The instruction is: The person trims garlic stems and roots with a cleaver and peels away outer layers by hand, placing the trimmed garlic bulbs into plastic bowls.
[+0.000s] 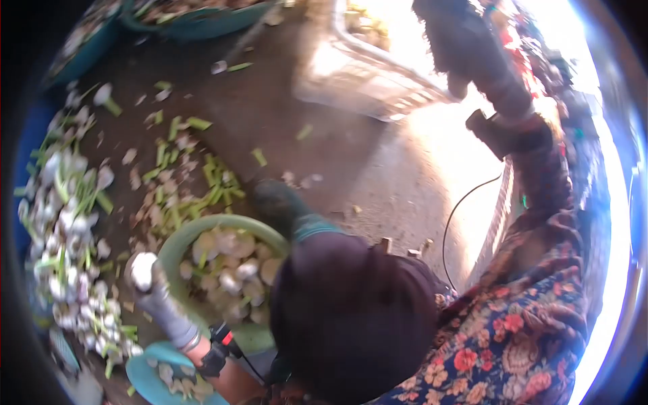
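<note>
My left hand (pixel 156 297), in a pale glove, is closed around a white garlic bulb (pixel 142 271). It is just left of a green tub (pixel 266 234) that holds several trimmed garlic bulbs (pixel 233 266). Below that hand, a light blue bowl (pixel 138 373) has pale pieces in it. My right hand (pixel 466 44), gloved and dark against the glare, is raised at the upper right near a white crate (pixel 388 101). Blur hides how its fingers are set and whether anything is in them. A black device (pixel 516 135) is strapped to the right wrist.
A long heap of garlic with green stems (pixel 71 202) lies along the left. Cut stems (pixel 216 179) and skins litter the floor. Teal tubs (pixel 196 28) stand at the top left. My dark-clothed knee (pixel 351 317) and shoe (pixel 278 202) are beside the green tub.
</note>
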`<act>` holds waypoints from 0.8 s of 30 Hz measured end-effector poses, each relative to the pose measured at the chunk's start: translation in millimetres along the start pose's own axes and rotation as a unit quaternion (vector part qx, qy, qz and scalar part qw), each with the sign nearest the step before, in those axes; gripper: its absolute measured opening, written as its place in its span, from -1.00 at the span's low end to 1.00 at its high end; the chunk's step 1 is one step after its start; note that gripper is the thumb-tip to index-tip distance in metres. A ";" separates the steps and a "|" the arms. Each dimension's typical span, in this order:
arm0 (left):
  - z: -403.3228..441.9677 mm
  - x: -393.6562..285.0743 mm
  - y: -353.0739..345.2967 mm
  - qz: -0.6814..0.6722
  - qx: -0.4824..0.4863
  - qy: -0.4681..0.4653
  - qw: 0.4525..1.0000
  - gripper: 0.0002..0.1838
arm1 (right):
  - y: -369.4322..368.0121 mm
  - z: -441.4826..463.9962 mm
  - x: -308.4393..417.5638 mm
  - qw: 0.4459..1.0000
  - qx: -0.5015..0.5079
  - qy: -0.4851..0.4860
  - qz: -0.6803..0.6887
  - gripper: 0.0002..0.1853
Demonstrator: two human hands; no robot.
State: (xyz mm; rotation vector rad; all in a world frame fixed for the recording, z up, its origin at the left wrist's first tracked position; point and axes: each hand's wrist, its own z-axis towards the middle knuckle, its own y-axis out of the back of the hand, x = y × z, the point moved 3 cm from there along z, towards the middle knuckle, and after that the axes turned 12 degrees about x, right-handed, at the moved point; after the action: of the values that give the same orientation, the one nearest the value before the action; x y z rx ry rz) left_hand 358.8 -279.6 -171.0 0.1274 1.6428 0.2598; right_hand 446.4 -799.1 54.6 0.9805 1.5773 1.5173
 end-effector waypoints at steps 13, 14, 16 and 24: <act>-13.0 -10.0 -24.7 -0.316 0.027 0.015 0.948 -0.69 | -33.2 27.2 56.6 0.971 -0.006 -0.027 0.239 -0.86; -14.0 -3.8 -28.1 -0.420 -0.028 0.068 0.905 -0.72 | -47.3 35.1 72.7 0.963 0.003 -0.017 0.269 -0.86; -10.4 -20.6 -41.5 -0.619 -0.009 0.094 0.779 -0.67 | -62.2 48.5 98.8 0.951 0.013 -0.007 0.308 -0.86; -23.2 -3.6 -48.4 -0.463 0.056 0.238 0.852 -0.77 | -157.2 110.7 252.5 0.912 0.112 0.070 0.388 -0.81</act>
State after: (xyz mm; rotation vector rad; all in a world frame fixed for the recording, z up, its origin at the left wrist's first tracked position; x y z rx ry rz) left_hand 339.6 -329.4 -177.8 -0.6900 2.0137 -0.5937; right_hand 426.7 -526.1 -106.0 1.8174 1.5628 1.9773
